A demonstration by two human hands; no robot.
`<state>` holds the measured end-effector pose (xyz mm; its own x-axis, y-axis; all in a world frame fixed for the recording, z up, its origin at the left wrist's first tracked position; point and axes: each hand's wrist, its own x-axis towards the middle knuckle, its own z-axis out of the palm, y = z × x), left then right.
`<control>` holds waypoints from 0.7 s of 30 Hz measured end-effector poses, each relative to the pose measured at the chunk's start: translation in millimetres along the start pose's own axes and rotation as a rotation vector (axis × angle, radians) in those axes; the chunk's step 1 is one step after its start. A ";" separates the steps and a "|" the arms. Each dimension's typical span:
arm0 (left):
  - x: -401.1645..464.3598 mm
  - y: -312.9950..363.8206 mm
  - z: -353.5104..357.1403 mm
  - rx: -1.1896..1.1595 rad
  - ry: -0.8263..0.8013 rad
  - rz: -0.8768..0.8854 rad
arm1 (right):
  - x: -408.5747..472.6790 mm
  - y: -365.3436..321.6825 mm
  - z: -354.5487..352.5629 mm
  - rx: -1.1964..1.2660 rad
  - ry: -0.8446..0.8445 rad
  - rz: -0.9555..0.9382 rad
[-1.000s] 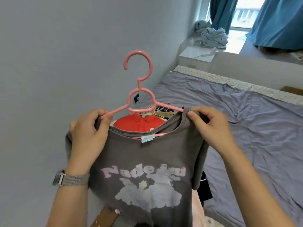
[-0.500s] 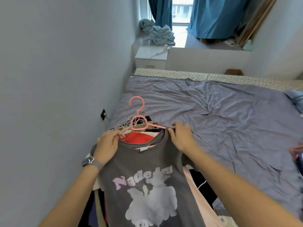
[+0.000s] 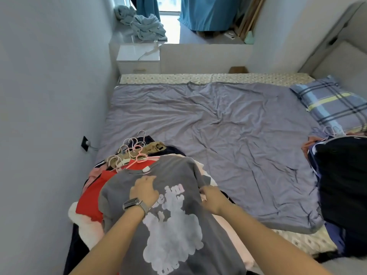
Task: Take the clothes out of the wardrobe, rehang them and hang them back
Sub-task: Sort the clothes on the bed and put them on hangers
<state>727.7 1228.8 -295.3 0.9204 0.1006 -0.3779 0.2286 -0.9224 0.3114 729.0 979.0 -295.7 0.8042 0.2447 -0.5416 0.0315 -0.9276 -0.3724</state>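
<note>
While shirt (image 3: pixel 174 225) lies atop pile (image 3: pixel 89 205), collar away: left hand (image 3: pixel 144 190) flat on chest, fingers relaxed; right hand (image 3: pixel 212 198) pinches sleeve edge.

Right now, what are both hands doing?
Left hand: open, resting flat on the gray T-shirt.
Right hand: gripping the T-shirt's edge.

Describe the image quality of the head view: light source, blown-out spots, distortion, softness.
Head view: daylight enters through the window between the blue curtains, and it is blown out white there; the wide-angle lens bends the wall and the headboard at the edges; the grey T-shirt and both hands, left and right, look slightly soft; shadows are gentle.
</note>
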 end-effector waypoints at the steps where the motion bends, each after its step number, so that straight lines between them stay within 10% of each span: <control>1: -3.6 11.0 7.7 0.005 -0.042 0.011 | -8.3 14.2 3.4 0.038 -0.001 0.039; 21: -92.0 340.0 106.5 -0.014 -0.087 0.403 | -237.8 385.2 -69.3 0.288 0.498 0.375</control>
<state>687.0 866.2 -247.6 0.9070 -0.2999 -0.2956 -0.1396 -0.8764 0.4610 591.1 543.9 -258.1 0.9091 -0.3017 -0.2873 -0.4062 -0.7953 -0.4499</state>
